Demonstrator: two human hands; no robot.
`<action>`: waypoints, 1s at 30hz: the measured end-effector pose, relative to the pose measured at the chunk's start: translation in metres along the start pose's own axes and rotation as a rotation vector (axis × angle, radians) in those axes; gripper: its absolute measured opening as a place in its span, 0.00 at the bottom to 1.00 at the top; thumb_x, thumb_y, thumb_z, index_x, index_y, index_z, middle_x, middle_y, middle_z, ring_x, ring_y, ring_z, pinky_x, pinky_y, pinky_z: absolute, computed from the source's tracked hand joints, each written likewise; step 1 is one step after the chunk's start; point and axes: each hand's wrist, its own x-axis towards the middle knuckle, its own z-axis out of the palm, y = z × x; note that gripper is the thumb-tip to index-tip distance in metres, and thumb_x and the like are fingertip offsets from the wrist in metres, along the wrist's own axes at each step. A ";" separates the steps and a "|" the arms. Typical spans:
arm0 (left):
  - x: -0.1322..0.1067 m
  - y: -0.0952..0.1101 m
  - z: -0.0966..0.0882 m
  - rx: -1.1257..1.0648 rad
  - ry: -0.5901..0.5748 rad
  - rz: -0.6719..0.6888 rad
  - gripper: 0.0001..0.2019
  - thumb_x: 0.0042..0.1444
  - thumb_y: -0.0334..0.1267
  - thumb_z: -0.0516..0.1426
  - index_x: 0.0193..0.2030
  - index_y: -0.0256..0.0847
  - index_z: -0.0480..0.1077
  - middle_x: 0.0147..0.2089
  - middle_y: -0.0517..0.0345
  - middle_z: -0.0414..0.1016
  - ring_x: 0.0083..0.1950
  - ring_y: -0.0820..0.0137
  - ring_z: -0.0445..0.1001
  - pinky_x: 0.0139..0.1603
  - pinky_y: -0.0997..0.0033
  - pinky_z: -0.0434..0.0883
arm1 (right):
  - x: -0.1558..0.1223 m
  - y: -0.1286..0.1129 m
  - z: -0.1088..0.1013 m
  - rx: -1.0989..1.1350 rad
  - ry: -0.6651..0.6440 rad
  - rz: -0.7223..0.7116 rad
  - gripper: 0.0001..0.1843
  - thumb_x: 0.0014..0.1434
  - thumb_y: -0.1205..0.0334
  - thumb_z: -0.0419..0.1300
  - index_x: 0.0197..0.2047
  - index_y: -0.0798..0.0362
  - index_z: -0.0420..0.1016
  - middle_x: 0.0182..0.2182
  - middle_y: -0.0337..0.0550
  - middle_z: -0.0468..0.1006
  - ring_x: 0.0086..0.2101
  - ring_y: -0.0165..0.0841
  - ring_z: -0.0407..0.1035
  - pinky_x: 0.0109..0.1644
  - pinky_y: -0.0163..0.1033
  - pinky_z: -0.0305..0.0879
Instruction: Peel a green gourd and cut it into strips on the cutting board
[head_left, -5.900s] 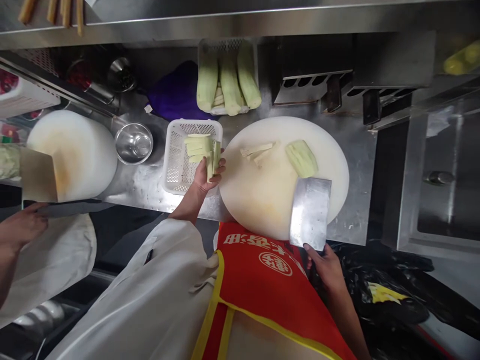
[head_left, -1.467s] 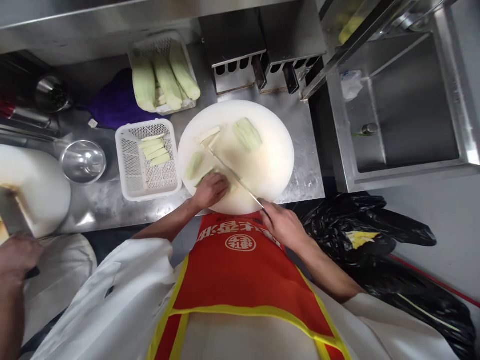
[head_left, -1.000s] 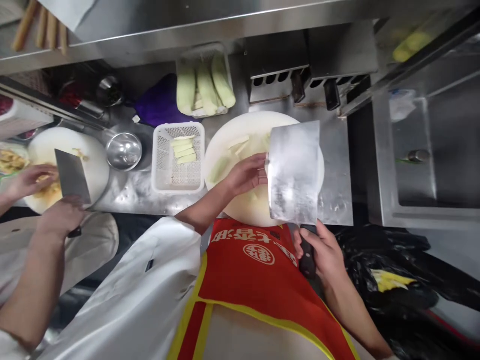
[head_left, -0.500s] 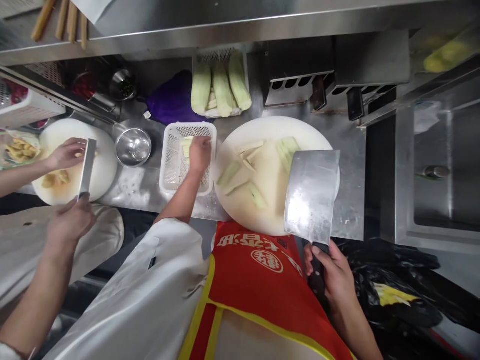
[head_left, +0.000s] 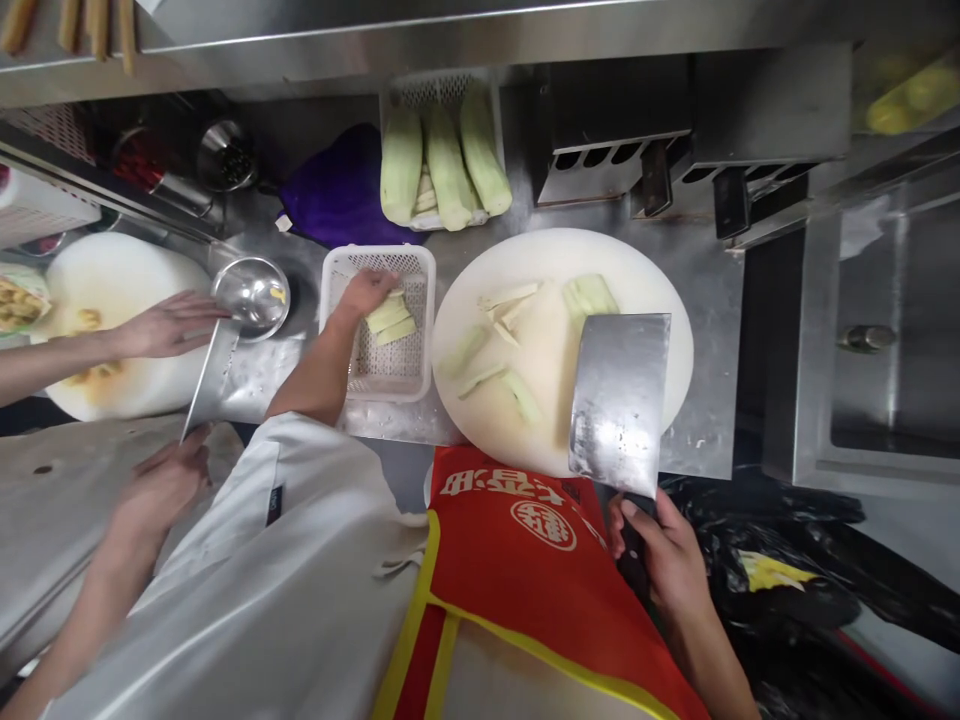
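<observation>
My left hand (head_left: 366, 293) reaches into the white plastic basket (head_left: 420, 262), fingers loosely spread, tips touching a small stack of pale green cut strips (head_left: 391, 320) lying in it. My right hand (head_left: 654, 545) grips the dark handle of a broad steel cleaver (head_left: 619, 400), held flat above the near right part of the round white cutting board (head_left: 660, 290). On the board lie thin pale strips (head_left: 510, 300), a sliced green chunk (head_left: 591, 295) and a few green trimmings (head_left: 491, 378).
A basket of peeled long green vegetables (head_left: 446, 160) and a purple cloth (head_left: 341, 195) sit at the back. A steel bowl (head_left: 251, 295) stands left. A co-worker's hands (head_left: 169, 325) and cleaver (head_left: 210, 375) work at another board (head_left: 112, 290). Knife rack (head_left: 637, 160), sink (head_left: 885, 340), black bag (head_left: 787, 580) on the right.
My left hand carried cut strips from the board into the white basket and has slid left off the stack. The cleaver lifted from cutting and now hovers flat over the board.
</observation>
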 end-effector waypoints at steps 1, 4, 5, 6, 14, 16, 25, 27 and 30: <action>0.002 -0.002 -0.003 0.002 -0.007 -0.006 0.20 0.66 0.51 0.54 0.28 0.40 0.72 0.33 0.52 0.74 0.42 0.62 0.72 0.50 0.62 0.67 | 0.000 0.000 0.001 -0.001 -0.002 0.007 0.15 0.57 0.50 0.69 0.35 0.49 0.70 0.22 0.34 0.71 0.18 0.28 0.64 0.21 0.34 0.63; 0.010 -0.009 -0.009 0.017 -0.070 -0.047 0.10 0.63 0.41 0.58 0.33 0.39 0.73 0.30 0.55 0.75 0.34 0.66 0.72 0.44 0.64 0.68 | 0.002 -0.001 0.002 -0.002 -0.004 0.013 0.15 0.57 0.50 0.70 0.35 0.48 0.71 0.22 0.33 0.71 0.18 0.28 0.64 0.21 0.34 0.63; 0.012 -0.011 -0.011 -0.006 -0.125 -0.084 0.05 0.61 0.38 0.61 0.36 0.39 0.74 0.30 0.56 0.75 0.33 0.66 0.73 0.43 0.64 0.69 | 0.002 -0.002 0.003 -0.004 -0.004 0.012 0.15 0.57 0.50 0.70 0.35 0.48 0.70 0.22 0.33 0.71 0.18 0.28 0.64 0.21 0.34 0.63; 0.014 -0.013 -0.013 -0.030 -0.193 -0.123 0.04 0.59 0.35 0.62 0.39 0.40 0.74 0.30 0.57 0.75 0.31 0.67 0.73 0.42 0.64 0.69 | 0.003 -0.002 0.003 -0.007 -0.002 0.011 0.15 0.57 0.50 0.70 0.35 0.49 0.70 0.23 0.33 0.71 0.18 0.28 0.64 0.20 0.34 0.63; 0.003 -0.016 -0.009 0.106 -0.301 -0.060 0.18 0.41 0.26 0.71 0.40 0.40 0.75 0.32 0.60 0.74 0.40 0.62 0.75 0.51 0.62 0.69 | 0.005 -0.003 0.000 -0.073 -0.022 0.018 0.16 0.58 0.49 0.70 0.35 0.49 0.70 0.21 0.34 0.72 0.19 0.30 0.65 0.21 0.34 0.62; -0.003 -0.017 -0.007 0.093 -0.223 -0.064 0.17 0.39 0.25 0.71 0.35 0.39 0.74 0.29 0.61 0.71 0.41 0.61 0.75 0.52 0.63 0.68 | 0.005 -0.003 0.000 -0.087 -0.038 0.006 0.16 0.59 0.49 0.69 0.34 0.49 0.69 0.20 0.34 0.71 0.19 0.30 0.65 0.22 0.34 0.62; -0.040 -0.010 -0.029 -0.494 0.015 -0.078 0.15 0.57 0.43 0.64 0.47 0.36 0.72 0.37 0.57 0.76 0.41 0.70 0.74 0.50 0.61 0.72 | 0.009 0.009 -0.011 -0.119 -0.055 -0.020 0.18 0.59 0.46 0.68 0.34 0.49 0.69 0.19 0.34 0.71 0.19 0.30 0.65 0.23 0.34 0.61; -0.055 0.006 -0.036 -0.718 0.007 0.004 0.20 0.56 0.47 0.65 0.51 0.42 0.70 0.41 0.55 0.77 0.43 0.66 0.75 0.46 0.59 0.74 | 0.010 0.011 -0.018 -0.155 -0.070 -0.032 0.18 0.60 0.45 0.67 0.34 0.49 0.69 0.20 0.34 0.71 0.19 0.30 0.65 0.24 0.35 0.62; -0.079 0.044 -0.036 -0.893 -0.069 0.129 0.22 0.57 0.49 0.64 0.54 0.44 0.68 0.42 0.55 0.77 0.42 0.65 0.75 0.42 0.59 0.74 | 0.013 0.011 -0.031 -0.262 -0.110 -0.078 0.19 0.61 0.43 0.65 0.36 0.50 0.69 0.20 0.34 0.71 0.20 0.30 0.66 0.25 0.35 0.63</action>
